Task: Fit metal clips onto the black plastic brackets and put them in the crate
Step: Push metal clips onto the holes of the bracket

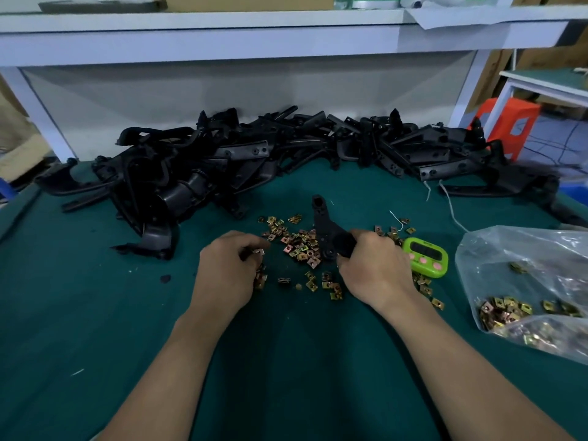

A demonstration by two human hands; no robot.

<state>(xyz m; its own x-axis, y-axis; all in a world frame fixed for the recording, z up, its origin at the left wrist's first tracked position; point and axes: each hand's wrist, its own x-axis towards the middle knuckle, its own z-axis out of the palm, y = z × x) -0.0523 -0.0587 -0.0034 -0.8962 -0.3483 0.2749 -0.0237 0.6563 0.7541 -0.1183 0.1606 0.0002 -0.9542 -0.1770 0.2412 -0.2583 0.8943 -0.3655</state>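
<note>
My right hand (374,270) grips one black plastic bracket (320,229) by its lower end, and the bracket's long arm points away from me over the green mat. My left hand (227,268) pinches a small metal clip (258,251) between its curled fingers, just left of the bracket. Several brass-coloured metal clips (300,246) lie scattered on the mat between and around both hands. A big heap of black brackets (241,160) stretches across the back of the table. No crate is in view.
A green timer (426,256) lies just right of my right hand. A clear plastic bag (525,275) holding more clips sits at the right edge. A white shelf (222,39) overhangs the back of the table. An orange stool (509,125) stands beyond the table, right.
</note>
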